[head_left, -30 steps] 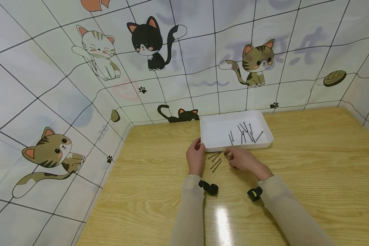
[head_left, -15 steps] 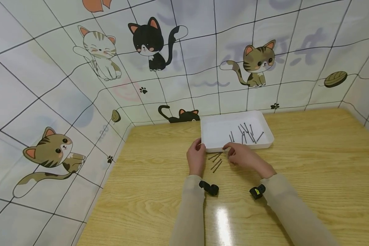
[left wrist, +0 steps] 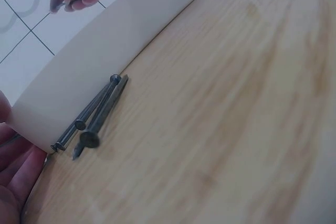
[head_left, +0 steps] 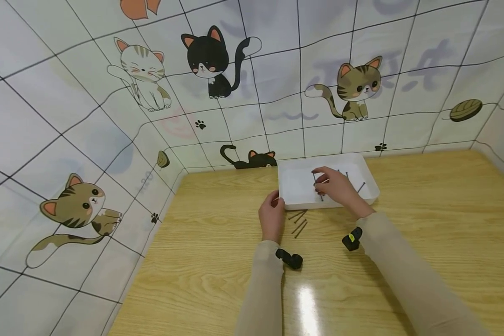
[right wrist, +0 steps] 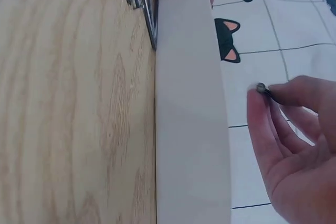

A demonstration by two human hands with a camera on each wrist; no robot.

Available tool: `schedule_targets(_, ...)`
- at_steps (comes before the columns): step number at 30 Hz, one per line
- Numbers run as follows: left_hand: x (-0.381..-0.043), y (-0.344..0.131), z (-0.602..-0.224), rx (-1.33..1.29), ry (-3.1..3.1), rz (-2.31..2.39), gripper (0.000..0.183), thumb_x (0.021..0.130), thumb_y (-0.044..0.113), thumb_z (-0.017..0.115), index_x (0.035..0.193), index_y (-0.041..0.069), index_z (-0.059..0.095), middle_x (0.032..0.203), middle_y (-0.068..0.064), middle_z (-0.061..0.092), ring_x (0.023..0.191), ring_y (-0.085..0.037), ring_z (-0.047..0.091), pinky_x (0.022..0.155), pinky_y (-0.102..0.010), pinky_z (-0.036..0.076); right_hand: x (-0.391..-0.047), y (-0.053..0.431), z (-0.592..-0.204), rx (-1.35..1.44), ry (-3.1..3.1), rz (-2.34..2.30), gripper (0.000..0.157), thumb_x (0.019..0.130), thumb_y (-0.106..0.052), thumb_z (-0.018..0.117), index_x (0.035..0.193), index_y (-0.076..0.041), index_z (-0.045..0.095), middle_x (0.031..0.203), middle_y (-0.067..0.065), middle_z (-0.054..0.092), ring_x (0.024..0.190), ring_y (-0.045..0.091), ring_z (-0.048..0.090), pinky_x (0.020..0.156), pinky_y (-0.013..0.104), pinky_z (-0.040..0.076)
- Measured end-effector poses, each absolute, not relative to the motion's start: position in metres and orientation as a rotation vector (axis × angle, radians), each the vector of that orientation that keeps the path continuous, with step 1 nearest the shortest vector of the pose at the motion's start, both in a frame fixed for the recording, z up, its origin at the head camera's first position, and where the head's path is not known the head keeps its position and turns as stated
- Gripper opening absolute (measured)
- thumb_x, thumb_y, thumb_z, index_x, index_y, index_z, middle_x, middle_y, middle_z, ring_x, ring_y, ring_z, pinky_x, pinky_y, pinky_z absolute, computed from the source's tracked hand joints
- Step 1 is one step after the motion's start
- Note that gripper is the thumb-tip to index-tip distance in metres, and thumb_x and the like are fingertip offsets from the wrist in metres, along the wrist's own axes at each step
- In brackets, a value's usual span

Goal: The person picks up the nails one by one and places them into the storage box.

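Observation:
A white tray (head_left: 295, 175) stands on the table against the wall. My left hand (head_left: 272, 219) grips its front left corner, thumb and fingers on either side of the wall. Over the tray, my right hand (head_left: 335, 189) pinches a nail (right wrist: 261, 87) between thumb and fingertips; its head shows in the right wrist view. Several dark nails lie in the tray, one nail (head_left: 362, 186) at its right end, others partly hidden by the right hand. Outside the front wall, a few loose nails (left wrist: 100, 111) lie on the wood, close beside the left hand.
The wood-grain table (head_left: 201, 261) extends to both sides and toward me. Behind and left of it hangs a wall covering (head_left: 277, 93) printed with cats and grid lines. The tray's upright wall (right wrist: 191, 108) lies between the right hand and the loose nails.
My right hand has risen from in front of the tray and moved over it, carrying a nail. The left hand has stayed at the tray's corner. The view has shifted slightly.

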State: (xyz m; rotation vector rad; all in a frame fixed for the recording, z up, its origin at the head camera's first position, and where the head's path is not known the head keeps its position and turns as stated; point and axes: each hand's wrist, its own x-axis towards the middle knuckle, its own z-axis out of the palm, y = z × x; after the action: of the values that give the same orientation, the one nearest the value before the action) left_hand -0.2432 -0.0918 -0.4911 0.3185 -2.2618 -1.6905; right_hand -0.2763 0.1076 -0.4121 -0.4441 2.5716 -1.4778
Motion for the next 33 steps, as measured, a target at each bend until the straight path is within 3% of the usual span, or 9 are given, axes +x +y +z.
schedule_targets(5,-0.245,-0.09,-0.492,0.318,-2.259,-1.682,0.031,0.085,0.028,0.054,0.115,0.023,0.061,0.104,0.006,0.062,0.087,-0.005,0.056,0.074,-0.029,0.047,-0.293,0.109,-0.419,-0.335,2.608,-1.586,0.046,0.089,-0.01,0.052,0.133,-0.006,0.038,0.104,0.019,0.055,0.084,0.032,0.061,0.072,0.044,0.049)
schedule_targets(14,-0.243,-0.09,-0.494,0.316,-2.245,-1.68,0.03,0.085,0.025,0.054,0.114,0.021,0.062,0.105,0.004,0.062,0.087,-0.006,0.057,0.075,-0.03,0.047,-0.308,0.107,-0.444,-0.129,2.729,-1.477,0.045,0.088,-0.009,0.05,0.131,-0.005,0.041,0.101,0.015,0.057,0.077,0.025,0.062,0.067,0.036,0.046)
schedule_targets(24,-0.244,-0.091,-0.493,0.318,-2.257,-1.691,0.03,0.085,0.028,0.053,0.114,0.024,0.061,0.104,0.009,0.061,0.087,-0.005,0.056,0.074,-0.029,0.047,-0.306,0.109,-0.446,-0.207,2.851,-1.293,0.041,0.085,-0.006,0.051,0.126,0.002,0.046,0.098,0.02,0.06,0.075,0.027,0.058,0.069,0.041,0.042)
schedule_targets(33,-0.242,-0.092,-0.493,0.263,-2.262,-1.69,0.031,0.087,0.027,0.053,0.117,0.02,0.06,0.104,0.005,0.062,0.089,-0.005,0.056,0.073,-0.029,0.047,-0.31,0.108,-0.452,-0.202,2.901,-1.225,0.039,0.085,-0.006,0.054,0.123,0.003,0.048,0.101,0.022,0.06,0.078,0.029,0.059,0.067,0.041,0.045)
